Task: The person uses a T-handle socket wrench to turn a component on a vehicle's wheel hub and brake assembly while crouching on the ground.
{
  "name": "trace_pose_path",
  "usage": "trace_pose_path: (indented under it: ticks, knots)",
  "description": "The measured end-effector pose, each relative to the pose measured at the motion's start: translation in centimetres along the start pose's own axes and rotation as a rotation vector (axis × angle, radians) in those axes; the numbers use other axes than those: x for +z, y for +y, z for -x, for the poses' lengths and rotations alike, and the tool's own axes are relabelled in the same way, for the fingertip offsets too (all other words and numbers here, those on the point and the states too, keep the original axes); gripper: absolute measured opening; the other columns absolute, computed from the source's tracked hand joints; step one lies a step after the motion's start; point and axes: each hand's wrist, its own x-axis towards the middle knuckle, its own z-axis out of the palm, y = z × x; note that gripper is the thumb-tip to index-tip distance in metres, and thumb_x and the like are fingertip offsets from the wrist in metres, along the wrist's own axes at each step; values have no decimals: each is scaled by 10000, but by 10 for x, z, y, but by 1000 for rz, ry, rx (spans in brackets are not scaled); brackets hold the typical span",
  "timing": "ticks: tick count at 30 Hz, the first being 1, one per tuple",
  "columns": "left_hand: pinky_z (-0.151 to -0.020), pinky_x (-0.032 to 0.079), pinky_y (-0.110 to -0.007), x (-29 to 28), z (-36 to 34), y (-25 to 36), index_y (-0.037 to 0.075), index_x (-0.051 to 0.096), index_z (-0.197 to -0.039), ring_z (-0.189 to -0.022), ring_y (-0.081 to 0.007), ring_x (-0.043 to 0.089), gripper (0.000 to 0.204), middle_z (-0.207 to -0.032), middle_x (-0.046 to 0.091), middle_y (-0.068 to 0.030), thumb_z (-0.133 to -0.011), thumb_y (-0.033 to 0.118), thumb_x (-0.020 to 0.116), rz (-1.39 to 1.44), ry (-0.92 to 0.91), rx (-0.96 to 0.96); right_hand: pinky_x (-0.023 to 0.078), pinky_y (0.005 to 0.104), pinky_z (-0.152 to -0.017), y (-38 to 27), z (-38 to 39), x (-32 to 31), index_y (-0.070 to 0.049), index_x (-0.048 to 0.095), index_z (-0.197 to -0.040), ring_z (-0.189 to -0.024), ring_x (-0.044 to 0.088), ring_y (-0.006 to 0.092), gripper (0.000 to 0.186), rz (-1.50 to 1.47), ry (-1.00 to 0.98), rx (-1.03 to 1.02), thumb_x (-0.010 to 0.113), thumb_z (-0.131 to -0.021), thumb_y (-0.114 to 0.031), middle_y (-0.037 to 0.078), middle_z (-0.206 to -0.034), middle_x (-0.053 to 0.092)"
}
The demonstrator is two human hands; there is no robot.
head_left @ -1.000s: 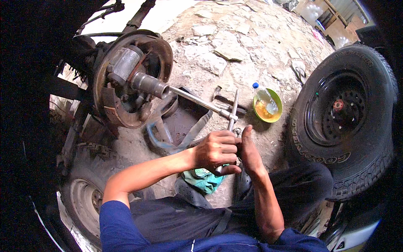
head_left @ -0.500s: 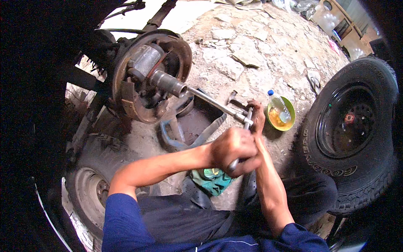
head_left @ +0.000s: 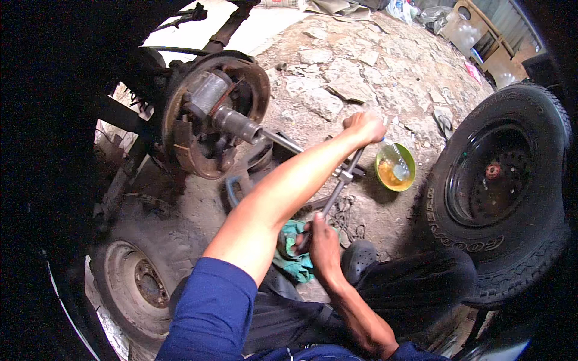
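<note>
A long metal T-bar wrench (head_left: 336,195) runs from the hollow end of the axle spindle (head_left: 238,123) toward me. Its cross handle slants from far right to near left. My left hand (head_left: 365,128), its arm stretched across the view, closes round the far end of the handle. My right hand (head_left: 324,240) wraps the near end, low over a teal cloth (head_left: 294,265). The spindle juts from a rusty brake assembly (head_left: 256,87) with curved shoes. My left forearm hides part of the wrench shaft and most of a cut-open plastic container (head_left: 233,191) below.
A green bowl (head_left: 412,162) holding yellowish liquid and a clear plastic bottle (head_left: 394,157) stands beyond my hands. A large tyre (head_left: 442,222) stands at right; a dusty wheel (head_left: 123,259) lies at left. Cracked stone paving (head_left: 343,72) spreads behind. Thin chain or wire (head_left: 349,225) lies near my shoe.
The cross handle has turned. My left hand has gone from its near end to its far end, while my right hand has come from the far side down to the near end.
</note>
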Motion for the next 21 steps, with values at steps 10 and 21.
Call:
trace_pose_path:
  ticks: [10, 21]
  knots:
    - [-794, 523, -462, -4, 37, -55, 107, 535, -1274, -1001, -340, 631, 482, -1066, 661, -167, -792, 115, 537, -403, -66, 765, 534, 326, -549, -31, 9, -27, -24, 501, -972, -600, 651, 259, 405, -350, -351, 197, 442, -997, -423, 154, -758, 650]
    - [-1008, 408, -447, -17, 162, -100, 158, 662, -987, -1186, -241, 545, 313, -1290, 578, -40, -724, 327, 650, -221, 110, 1019, 456, 299, -462, -37, -10, -42, 5, 611, -917, -495, 620, 200, 492, 119, -450, 73, 377, -1011, -418, 152, -691, 672]
